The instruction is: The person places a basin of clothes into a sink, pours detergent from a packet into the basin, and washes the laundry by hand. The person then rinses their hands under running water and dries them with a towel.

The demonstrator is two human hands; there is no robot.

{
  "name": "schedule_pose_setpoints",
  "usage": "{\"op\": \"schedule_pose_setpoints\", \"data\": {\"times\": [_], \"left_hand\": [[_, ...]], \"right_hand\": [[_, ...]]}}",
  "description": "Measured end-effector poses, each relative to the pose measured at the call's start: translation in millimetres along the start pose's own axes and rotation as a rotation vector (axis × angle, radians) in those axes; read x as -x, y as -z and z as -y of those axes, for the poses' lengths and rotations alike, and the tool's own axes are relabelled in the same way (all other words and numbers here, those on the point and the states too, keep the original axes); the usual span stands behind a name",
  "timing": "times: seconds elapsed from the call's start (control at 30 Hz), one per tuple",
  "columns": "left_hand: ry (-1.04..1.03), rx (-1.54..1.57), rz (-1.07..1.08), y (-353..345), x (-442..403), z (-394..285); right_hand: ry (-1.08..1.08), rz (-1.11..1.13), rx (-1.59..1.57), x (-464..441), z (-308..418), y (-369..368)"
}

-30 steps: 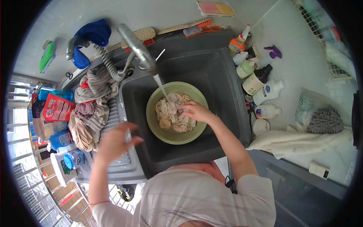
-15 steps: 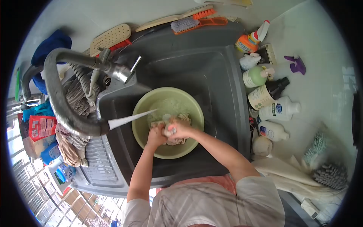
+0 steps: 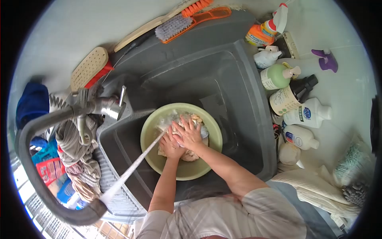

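Both of my hands press down on a wet, light-coloured cloth (image 3: 190, 155) in a pale green basin (image 3: 217, 139). The basin stands in a dark grey sink (image 3: 242, 119). My left hand (image 3: 172, 146) lies on the left part of the cloth with its fingers extended. Beside it and touching it, my right hand (image 3: 188, 133) rests with its fingers spread. Water (image 3: 133, 167) streams from the faucet (image 3: 59, 211) into the basin near my left fingertips. The underside of the cloth is hidden by my hands.
Piled clothes (image 3: 77, 159) lie on the ribbed drainboard (image 3: 113, 185) at left. Several bottles, including a green pump bottle (image 3: 274, 77), line the right rim. Brushes (image 3: 174, 28) lie behind the sink. A cream cloth (image 3: 314, 187) hangs at the right.
My left hand has come from above the drainboard into the basin. Both hands, closed round the cloth half a second ago, have opened and flattened on it. The view has shifted.
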State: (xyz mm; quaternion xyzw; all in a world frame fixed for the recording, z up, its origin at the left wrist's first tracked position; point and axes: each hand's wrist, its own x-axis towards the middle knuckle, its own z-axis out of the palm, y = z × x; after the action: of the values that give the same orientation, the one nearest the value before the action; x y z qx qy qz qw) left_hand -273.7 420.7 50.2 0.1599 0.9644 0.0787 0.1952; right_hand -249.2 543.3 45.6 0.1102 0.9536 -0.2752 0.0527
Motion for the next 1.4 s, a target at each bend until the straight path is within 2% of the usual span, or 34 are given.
{"op": "schedule_pose_setpoints", "data": {"times": [0.03,0.07,0.1,0.13,0.17,0.2,0.23,0.27,0.3,0.33,0.37,0.4,0.43,0.53,0.57,0.63,0.7,0.77,0.8,0.83,0.87,0.9,0.93,0.97,1.03,1.07,1.1,1.2,1.3,1.37,1.4], "left_hand": [[-0.011,-0.01,0.001,11.6,-8.6,2.7],[-0.016,0.012,0.19,27.9,-20.1,3.7],[-0.021,0.031,0.369,37.0,-35.7,7.8],[-0.103,0.148,0.277,7.6,-40.6,33.1],[-0.11,0.146,0.263,10.9,-56.7,29.1],[-0.048,0.099,0.339,16.1,-64.3,21.2],[0.02,0.052,0.425,21.7,-62.3,15.3],[-0.08,-0.155,0.374,29.0,-58.3,12.7],[-0.074,-0.153,0.38,26.5,-61.1,20.4],[-0.133,-0.106,0.391,21.3,-69.0,31.4],[-0.189,-0.056,0.403,18.0,-72.3,34.7],[0.047,0.059,0.407,55.7,-62.7,8.4],[0.051,0.069,0.4,66.0,-54.1,5.1],[0.198,0.35,0.417,90.0,-2.0,7.5],[0.208,0.355,0.413,84.2,14.8,18.5],[0.239,0.497,0.449,67.0,41.6,46.6],[0.232,0.493,0.464,77.5,56.4,32.0],[0.004,-0.272,0.321,93.6,61.8,-9.9],[0.007,-0.273,0.324,84.7,56.3,-19.8],[0.014,-0.156,0.219,69.6,44.6,-27.0],[0.017,-0.04,0.114,54.1,34.8,-29.3],[0.009,-0.042,0.112,38.9,28.1,-27.9],[0.008,-0.029,0.065,23.5,22.3,-24.5],[0.005,-0.015,0.017,4.3,15.4,-18.3],[-0.006,-0.061,0.036,-29.3,5.6,-4.3],[-0.007,-0.062,0.066,-34.7,1.0,-3.4],[-0.005,-0.063,0.096,-39.7,-3.3,-2.7],[0.015,-0.068,0.185,-53.3,-13.1,0.3],[0.037,-0.083,0.291,-65.2,-10.6,6.9],[0.063,-0.086,0.336,-67.5,-15.6,5.8],[0.076,-0.097,0.366,-65.9,-11.9,10.1]], "right_hand": [[0.024,0.117,-0.004,-6.4,-5.0,-11.9],[-0.003,0.294,0.051,-14.4,-2.7,1.6],[-0.005,0.271,0.046,-25.3,-6.6,-5.6],[-0.021,0.236,-0.059,-37.8,-12.3,-13.9],[-0.034,0.21,-0.16,-45.2,-20.3,-28.3],[0.025,-0.043,-0.091,-40.6,-27.3,-68.4],[0.021,-0.028,-0.094,-44.8,-21.2,-61.4],[-0.085,0.246,-0.138,-61.3,-16.8,-40.5],[-0.189,0.518,-0.178,-66.4,-15.6,-31.8],[-0.166,0.24,-0.23,-60.2,-12.6,-24.7],[-0.158,0.249,-0.223,-58.6,-11.6,-11.8],[0.023,0.283,-0.155,-62.7,-11.6,4.7],[0.207,0.309,-0.081,-71.9,-14.4,22.4],[0.281,0.426,-0.072,-75.0,-33.0,30.6],[0.291,0.433,-0.071,-68.2,-34.5,29.6],[0.2,0.131,-0.174,-55.0,-35.8,27.5],[0.129,0.154,-0.25,-44.7,-26.2,25.8],[0.172,-0.137,0.081,-33.1,-13.9,14.2],[0.199,-0.131,0.179,-30.1,-10.4,5.3],[0.199,-0.134,0.179,-33.2,-14.9,0.5],[0.381,-0.064,0.268,-38.1,-20.2,-0.8],[0.56,0.008,0.358,-45.0,-25.4,-2.6],[0.579,0.025,0.354,-55.9,-29.3,-5.9],[0.571,0.018,0.354,-57.7,-24.5,-9.9],[0.22,0.091,0.239,-47.4,-4.0,-18.0],[0.16,0.273,0.053,-39.5,6.6,-9.9],[0.241,0.117,-0.01,-18.4,17.0,1.3],[0.302,0.027,-0.071,6.1,20.0,3.1],[0.241,0.155,-0.044,-10.6,23.0,-19.4],[-0.011,0.416,-0.156,-63.1,25.0,-26.7],[-0.008,0.418,-0.168,-76.6,17.7,-37.0]]}}
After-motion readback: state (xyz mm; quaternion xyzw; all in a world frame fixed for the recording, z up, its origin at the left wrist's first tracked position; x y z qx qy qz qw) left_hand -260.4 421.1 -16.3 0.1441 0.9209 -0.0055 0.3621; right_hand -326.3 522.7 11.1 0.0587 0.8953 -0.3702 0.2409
